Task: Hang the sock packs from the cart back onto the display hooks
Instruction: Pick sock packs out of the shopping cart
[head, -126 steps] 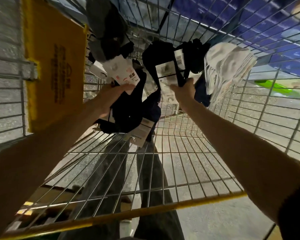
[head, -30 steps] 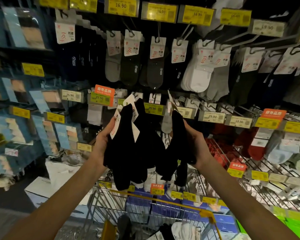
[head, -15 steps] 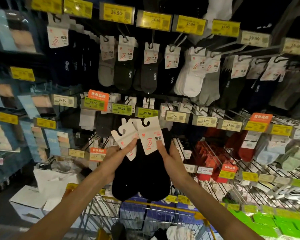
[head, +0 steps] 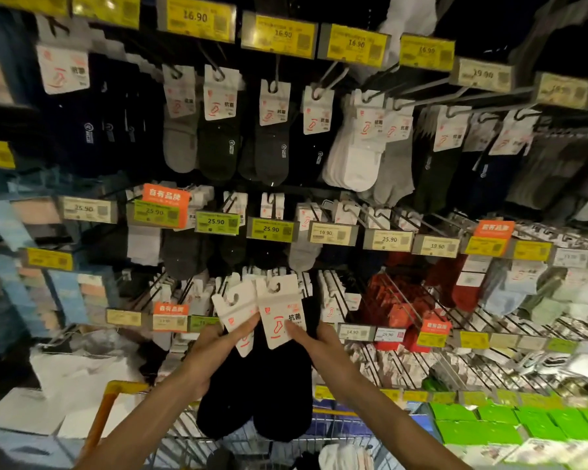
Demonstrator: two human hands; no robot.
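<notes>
Now, low-center of frame, two black sock packs [head: 262, 395] w/ white header cards, red sock logo & hook cutouts up top, sit side by side before the rack. Left hand [head: 211, 357] pinches the left card, right hand [head: 321, 347] pinches the right one; yellow-rimmed cart [head: 106, 410] below.

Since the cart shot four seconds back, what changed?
The left hand and right hand lifted the black sock packs out of the cart and up to the display hooks, header cards now facing front. Unchanged: each hand still grips a pack; whether either is hooked is unclear.
</notes>
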